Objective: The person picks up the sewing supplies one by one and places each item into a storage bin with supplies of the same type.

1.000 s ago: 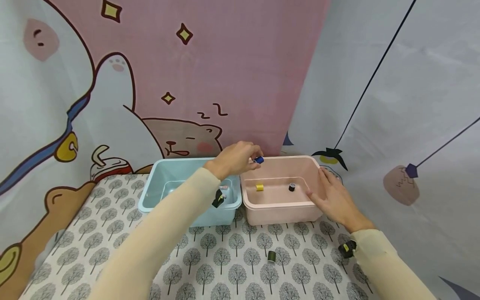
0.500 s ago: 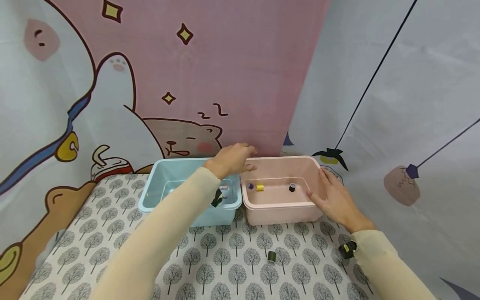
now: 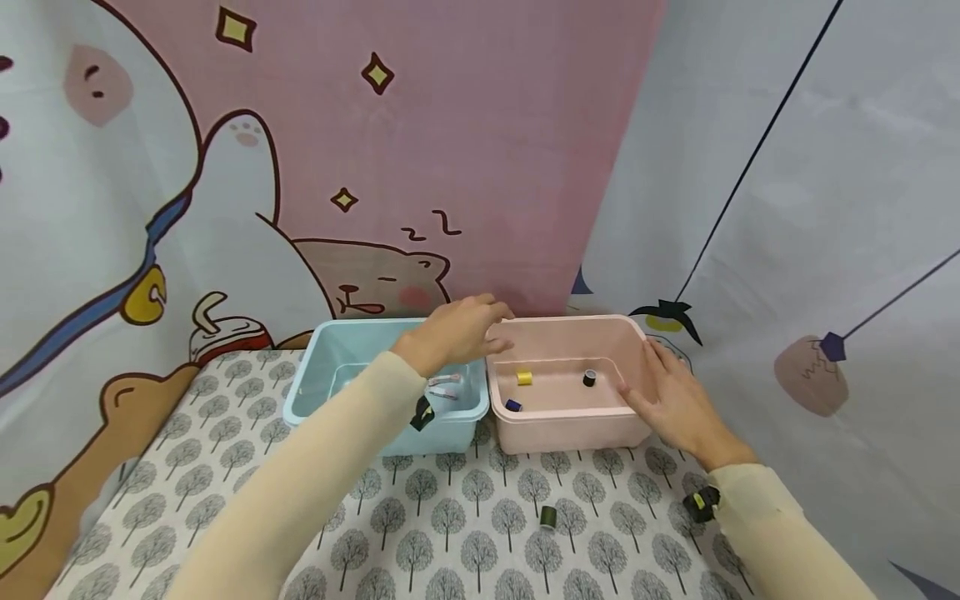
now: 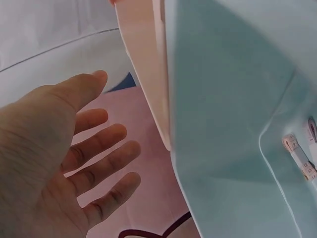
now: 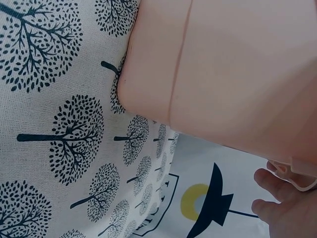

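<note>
My left hand (image 3: 457,333) hovers over the adjoining rims of the two bins, its fingers loosely spread and holding nothing. The left wrist view shows the same hand (image 4: 64,148) with bare fingertips. My right hand (image 3: 678,404) grips the right rim of the pink bin (image 3: 570,429), thumb inside and fingers outside below the rim. Inside that bin lie a blue thread spool (image 3: 513,406), a yellow thread spool (image 3: 523,377) and a black thread spool (image 3: 589,377). Folded measuring tapes (image 4: 299,157) lie in the light blue bin (image 3: 300,400), partly behind my left arm in the head view.
A dark green thread spool (image 3: 548,517) is on the tree-patterned tablecloth (image 3: 450,550) in front of the pink bin. Behind the bins hangs a cartoon-printed curtain (image 3: 487,167). The bins stand side by side near the table's back edge.
My left hand let go of the blue spool, which dropped into the pink bin and rolled toward its front wall. The left hand has drawn slightly left. My right hand stays on the rim.
</note>
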The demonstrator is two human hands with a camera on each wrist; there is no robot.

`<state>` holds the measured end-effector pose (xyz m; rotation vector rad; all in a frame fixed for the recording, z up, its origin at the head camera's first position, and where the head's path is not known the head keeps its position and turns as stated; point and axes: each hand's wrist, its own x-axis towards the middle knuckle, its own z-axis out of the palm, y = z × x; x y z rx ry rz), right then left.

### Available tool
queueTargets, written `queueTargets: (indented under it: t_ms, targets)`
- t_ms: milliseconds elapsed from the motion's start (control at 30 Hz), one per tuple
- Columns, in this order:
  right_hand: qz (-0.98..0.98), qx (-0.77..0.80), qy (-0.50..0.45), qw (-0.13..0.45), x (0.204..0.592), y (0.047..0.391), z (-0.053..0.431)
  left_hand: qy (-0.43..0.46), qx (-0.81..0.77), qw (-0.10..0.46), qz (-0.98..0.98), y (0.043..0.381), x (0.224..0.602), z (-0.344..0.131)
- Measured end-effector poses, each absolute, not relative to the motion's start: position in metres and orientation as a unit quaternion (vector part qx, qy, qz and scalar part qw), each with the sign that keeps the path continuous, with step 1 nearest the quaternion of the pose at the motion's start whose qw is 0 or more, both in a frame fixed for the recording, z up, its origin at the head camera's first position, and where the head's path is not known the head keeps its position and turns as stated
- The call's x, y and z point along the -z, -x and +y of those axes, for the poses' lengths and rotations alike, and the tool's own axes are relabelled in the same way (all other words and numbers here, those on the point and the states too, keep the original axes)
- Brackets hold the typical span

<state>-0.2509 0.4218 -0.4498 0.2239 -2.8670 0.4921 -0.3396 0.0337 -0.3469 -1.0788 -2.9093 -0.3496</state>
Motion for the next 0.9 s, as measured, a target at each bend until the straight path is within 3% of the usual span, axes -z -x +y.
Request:
queueTargets:
  t_ms: [900]
  targets:
    - [-0.979,-0.163,-0.073,0.101,0.450,0.249,0.420,0.473,0.119,0.141,-0.862,0.250,0.386,0.014]
